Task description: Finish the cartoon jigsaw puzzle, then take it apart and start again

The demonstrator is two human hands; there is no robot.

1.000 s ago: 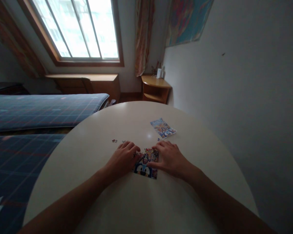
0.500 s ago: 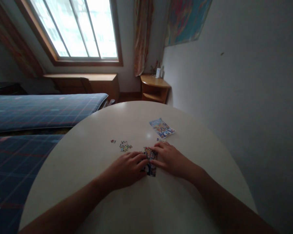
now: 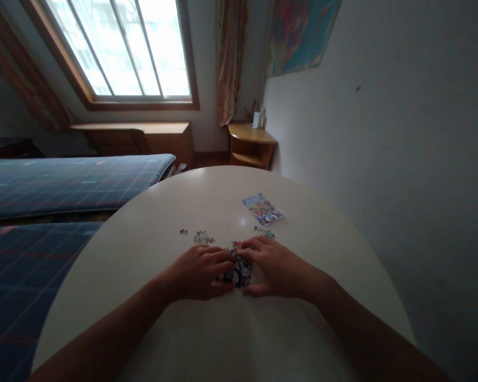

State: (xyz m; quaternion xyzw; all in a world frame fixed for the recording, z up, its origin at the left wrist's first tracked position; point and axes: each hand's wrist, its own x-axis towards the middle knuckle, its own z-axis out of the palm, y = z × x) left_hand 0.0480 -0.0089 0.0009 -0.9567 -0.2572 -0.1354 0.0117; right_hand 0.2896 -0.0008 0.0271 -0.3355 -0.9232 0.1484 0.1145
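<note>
A partly assembled, multicoloured jigsaw puzzle with a dark-blue cartoon face (image 3: 246, 271) lies flat between a person's two bare hands, partly covered by both. The left hand (image 3: 201, 270) covers its left part, fingers close together on top and thumb near the bottom edge; whether it pinches anything, I cannot tell. The right hand (image 3: 276, 265) sits at the puzzle's right side, spread: its fingertips reach over the upper part, while the thumb stands well apart at the lower right corner.

Just beyond the left hand's knuckles is a small cluster of loose, pale, multicoloured puzzle pieces (image 3: 203, 237), with a few reddish pieces (image 3: 184, 232) farther left. Beyond the right hand's fingers lies a row of loose blue and teal pieces (image 3: 265, 232), and behind that a rectangular, colourful printed sheet (image 3: 263, 209), set at a slant.

All rest on a round, glossy, cream-white counter (image 3: 207, 196). To the left is a blue plaid mattress (image 3: 75, 183); farther back, a bright wood-framed window (image 3: 123, 48).
</note>
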